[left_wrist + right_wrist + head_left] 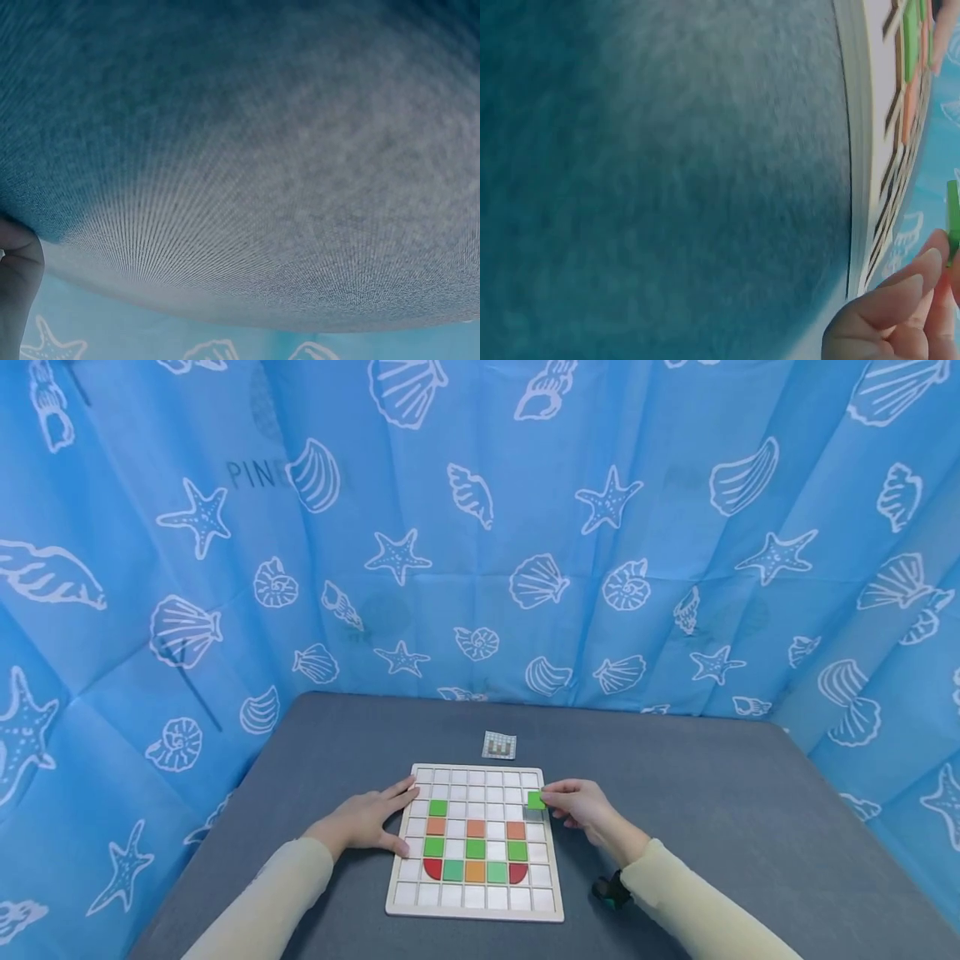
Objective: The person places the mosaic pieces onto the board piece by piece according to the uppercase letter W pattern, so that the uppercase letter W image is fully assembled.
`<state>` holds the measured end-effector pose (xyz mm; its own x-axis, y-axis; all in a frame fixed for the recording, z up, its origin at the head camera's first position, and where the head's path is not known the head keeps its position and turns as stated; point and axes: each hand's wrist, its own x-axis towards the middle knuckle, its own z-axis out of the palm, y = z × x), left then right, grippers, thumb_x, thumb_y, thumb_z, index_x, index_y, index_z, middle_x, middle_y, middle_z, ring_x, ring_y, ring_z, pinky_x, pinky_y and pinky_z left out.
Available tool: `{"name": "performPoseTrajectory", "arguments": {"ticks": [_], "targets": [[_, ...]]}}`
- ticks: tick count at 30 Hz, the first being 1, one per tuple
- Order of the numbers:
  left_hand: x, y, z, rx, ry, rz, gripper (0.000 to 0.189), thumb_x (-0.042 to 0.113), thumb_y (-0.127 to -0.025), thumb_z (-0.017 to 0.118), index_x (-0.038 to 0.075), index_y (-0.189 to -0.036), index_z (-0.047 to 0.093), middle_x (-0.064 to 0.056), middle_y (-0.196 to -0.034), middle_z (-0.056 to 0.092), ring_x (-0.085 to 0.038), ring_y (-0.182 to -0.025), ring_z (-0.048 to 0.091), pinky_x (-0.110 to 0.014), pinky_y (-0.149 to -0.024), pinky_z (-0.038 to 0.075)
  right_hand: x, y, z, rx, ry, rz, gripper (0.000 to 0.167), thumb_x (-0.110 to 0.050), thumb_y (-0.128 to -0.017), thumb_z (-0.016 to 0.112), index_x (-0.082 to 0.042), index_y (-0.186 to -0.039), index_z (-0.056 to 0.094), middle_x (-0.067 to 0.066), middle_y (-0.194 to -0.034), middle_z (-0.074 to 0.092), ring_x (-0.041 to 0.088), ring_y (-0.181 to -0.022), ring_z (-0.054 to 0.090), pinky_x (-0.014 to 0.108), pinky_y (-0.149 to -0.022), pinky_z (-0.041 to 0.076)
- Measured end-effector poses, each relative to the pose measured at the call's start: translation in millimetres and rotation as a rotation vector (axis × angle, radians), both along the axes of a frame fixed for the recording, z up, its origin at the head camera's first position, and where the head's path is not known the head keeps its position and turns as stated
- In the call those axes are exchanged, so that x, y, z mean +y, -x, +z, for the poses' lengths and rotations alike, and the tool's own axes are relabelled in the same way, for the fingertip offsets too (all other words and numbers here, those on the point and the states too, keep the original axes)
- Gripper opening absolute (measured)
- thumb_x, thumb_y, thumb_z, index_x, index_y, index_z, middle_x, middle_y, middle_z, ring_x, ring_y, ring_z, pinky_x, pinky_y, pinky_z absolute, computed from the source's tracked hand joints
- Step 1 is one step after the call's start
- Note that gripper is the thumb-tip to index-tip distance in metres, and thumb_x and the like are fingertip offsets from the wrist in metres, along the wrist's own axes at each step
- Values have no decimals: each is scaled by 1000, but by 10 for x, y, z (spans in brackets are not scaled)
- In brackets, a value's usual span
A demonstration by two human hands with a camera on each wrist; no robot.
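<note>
A white gridded board (438, 910) lies on the grey table, with green, orange, teal and red tiles set in its lower squares. My right hand (588, 810) pinches a green square tile (536, 800) over the board's upper right edge. The same green tile (953, 217) shows edge-on between the fingers of the right hand (900, 315) in the right wrist view. My left hand (367, 820) rests with spread fingers on the board's left edge. Only a bit of the left hand (19, 285) shows in the left wrist view.
A small printed pattern card (499, 745) lies on the grey table (675, 760) just behind the board. A dark object (611, 891) sits at the right wrist by the sleeve. A blue curtain (480, 543) with white shells hangs behind the table and along its sides.
</note>
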<state>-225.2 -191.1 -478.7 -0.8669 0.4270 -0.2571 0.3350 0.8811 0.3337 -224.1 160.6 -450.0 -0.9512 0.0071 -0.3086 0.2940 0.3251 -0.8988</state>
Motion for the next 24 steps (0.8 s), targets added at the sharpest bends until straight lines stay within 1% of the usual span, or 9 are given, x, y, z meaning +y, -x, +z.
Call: {"name": "performPoseTrajectory", "arguments": {"ticks": [7, 12, 18, 20, 24], "targets": [[14, -9, 0, -3, 6, -8, 101, 65, -73, 72, 22, -155, 30, 4, -161, 19, -38, -136, 36, -54, -102, 36, -104, -5, -35, 4, -34, 43, 16, -9, -92, 66, 3, -101, 71, 3, -77, 67, 16, -63, 53, 30, -59, 40], [17, -18, -9, -5, 6, -8, 102, 65, -73, 72, 20, -154, 30, 2, -161, 20, -38, -135, 38, -54, -101, 37, -174, -3, -61, -1, -56, 36, 12, -9, -91, 68, 0, -96, 73, 1, -74, 66, 15, -60, 49, 29, -57, 37], [8, -6, -20, -3, 16, -3, 102, 66, -73, 72, 22, -155, 30, 4, -161, 19, -37, -136, 38, -53, -101, 37, -253, 34, -102, 19, -87, 47, 9, -7, -90, 68, 1, -92, 73, 1, -74, 64, 13, -54, 45, 28, -52, 33], [7, 2, -15, -5, 18, -1, 102, 66, -73, 71, 23, -155, 29, 5, -161, 18, -37, -136, 37, -53, -102, 37, -274, 52, -119, 28, -107, 50, 9, -7, -90, 68, 1, -92, 73, 2, -76, 66, 13, -55, 44, 28, -52, 34], [10, 10, 2, -8, 20, 0, 101, 66, -73, 71, 23, -155, 29, 5, -161, 18, -37, -136, 37, -53, -102, 36, -309, 82, -136, 43, -145, 65, 9, -7, -90, 68, 1, -89, 73, 6, -85, 66, 17, -71, 50, 30, -59, 39]]}}
